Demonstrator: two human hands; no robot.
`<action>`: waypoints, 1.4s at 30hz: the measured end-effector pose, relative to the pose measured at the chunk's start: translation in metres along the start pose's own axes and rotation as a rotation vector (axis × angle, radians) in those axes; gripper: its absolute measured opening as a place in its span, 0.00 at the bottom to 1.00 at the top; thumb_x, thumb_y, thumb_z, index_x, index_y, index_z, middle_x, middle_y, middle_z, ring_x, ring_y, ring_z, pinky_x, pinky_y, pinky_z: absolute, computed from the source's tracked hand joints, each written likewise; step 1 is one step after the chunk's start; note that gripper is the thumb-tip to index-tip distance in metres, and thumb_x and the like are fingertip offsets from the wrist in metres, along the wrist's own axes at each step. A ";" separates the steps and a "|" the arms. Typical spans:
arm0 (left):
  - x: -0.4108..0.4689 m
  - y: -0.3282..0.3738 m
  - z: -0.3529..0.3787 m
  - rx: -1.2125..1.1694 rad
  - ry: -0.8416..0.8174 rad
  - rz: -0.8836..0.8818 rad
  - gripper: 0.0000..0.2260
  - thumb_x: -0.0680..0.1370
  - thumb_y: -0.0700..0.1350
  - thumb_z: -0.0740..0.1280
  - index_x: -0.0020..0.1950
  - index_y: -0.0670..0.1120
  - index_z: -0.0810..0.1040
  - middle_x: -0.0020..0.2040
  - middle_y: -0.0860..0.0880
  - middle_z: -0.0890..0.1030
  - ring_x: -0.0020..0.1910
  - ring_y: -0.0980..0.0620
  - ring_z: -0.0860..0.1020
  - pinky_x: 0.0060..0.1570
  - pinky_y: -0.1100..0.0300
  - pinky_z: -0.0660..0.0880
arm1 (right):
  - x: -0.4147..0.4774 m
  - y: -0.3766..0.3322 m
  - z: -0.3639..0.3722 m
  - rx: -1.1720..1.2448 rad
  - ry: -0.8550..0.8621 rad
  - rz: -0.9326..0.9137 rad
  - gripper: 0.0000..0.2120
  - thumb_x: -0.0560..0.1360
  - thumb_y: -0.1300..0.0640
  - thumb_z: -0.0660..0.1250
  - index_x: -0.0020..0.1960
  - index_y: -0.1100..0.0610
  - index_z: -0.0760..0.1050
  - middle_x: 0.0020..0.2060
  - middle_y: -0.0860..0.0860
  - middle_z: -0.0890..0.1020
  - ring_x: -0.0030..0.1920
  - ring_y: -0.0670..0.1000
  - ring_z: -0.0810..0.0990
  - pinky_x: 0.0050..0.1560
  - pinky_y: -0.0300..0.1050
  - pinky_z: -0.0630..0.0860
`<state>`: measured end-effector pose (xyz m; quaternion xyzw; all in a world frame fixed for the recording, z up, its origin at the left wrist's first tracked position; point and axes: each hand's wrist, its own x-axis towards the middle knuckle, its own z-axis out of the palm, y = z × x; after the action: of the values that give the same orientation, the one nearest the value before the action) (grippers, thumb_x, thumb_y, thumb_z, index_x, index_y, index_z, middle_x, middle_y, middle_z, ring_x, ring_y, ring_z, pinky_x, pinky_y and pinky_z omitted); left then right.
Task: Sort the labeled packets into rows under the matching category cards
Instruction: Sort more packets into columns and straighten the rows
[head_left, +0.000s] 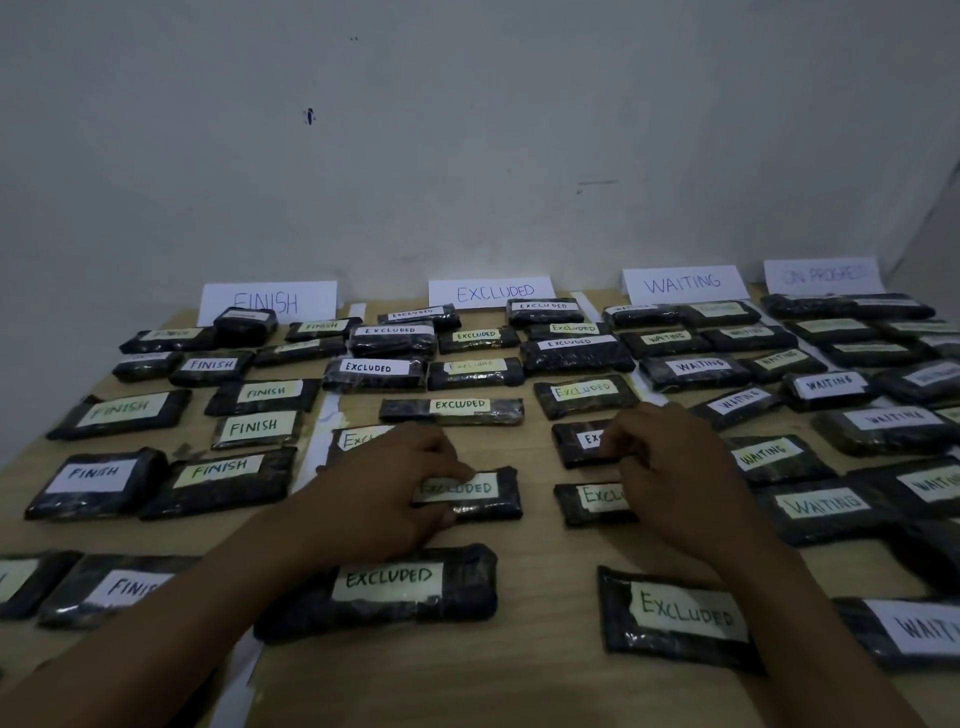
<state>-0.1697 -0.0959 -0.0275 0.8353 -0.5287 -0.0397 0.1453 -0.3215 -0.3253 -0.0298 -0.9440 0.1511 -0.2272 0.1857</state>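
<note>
Below the EXCLUDED card (491, 292), a packet (488, 493) is pinched by curled fingers of the left grip (384, 483). A second packet (574, 441), also below that card, is clasped by the right grip (670, 467).

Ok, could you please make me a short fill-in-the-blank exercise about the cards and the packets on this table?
1. The leftmost card at the wall reads ____.
2. The left hand pinches a near packet and the right hand grips a farther packet, both labeled ____.
3. The card just left of the ON PROGRESS card reads ____.
4. In all, ____ category cards stand at the wall.
Missing words: FINISH; EXCLUDED; WAITING; four.
</note>
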 end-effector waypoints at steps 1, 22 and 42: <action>0.006 0.003 0.002 0.015 0.014 0.010 0.19 0.76 0.54 0.68 0.67 0.57 0.74 0.60 0.60 0.71 0.61 0.64 0.66 0.62 0.63 0.68 | 0.000 0.003 -0.002 -0.003 -0.015 0.025 0.13 0.69 0.66 0.64 0.39 0.47 0.76 0.36 0.39 0.75 0.43 0.43 0.70 0.39 0.34 0.63; -0.033 0.028 0.029 -0.168 -0.027 0.118 0.15 0.76 0.66 0.56 0.55 0.61 0.75 0.48 0.63 0.69 0.48 0.62 0.71 0.49 0.60 0.72 | -0.070 -0.011 0.007 -0.162 -0.078 0.005 0.16 0.74 0.45 0.65 0.32 0.45 0.62 0.32 0.41 0.68 0.37 0.39 0.67 0.34 0.31 0.59; -0.005 -0.046 -0.005 -0.031 0.078 -0.216 0.29 0.74 0.63 0.52 0.68 0.50 0.74 0.68 0.54 0.72 0.66 0.54 0.68 0.59 0.63 0.61 | 0.082 -0.048 0.034 0.010 -0.234 -0.169 0.15 0.72 0.44 0.70 0.55 0.50 0.79 0.46 0.46 0.79 0.46 0.46 0.77 0.44 0.42 0.71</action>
<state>-0.1309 -0.0725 -0.0359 0.8861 -0.4287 -0.0307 0.1733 -0.2260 -0.3037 -0.0076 -0.9724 0.0474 -0.1313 0.1869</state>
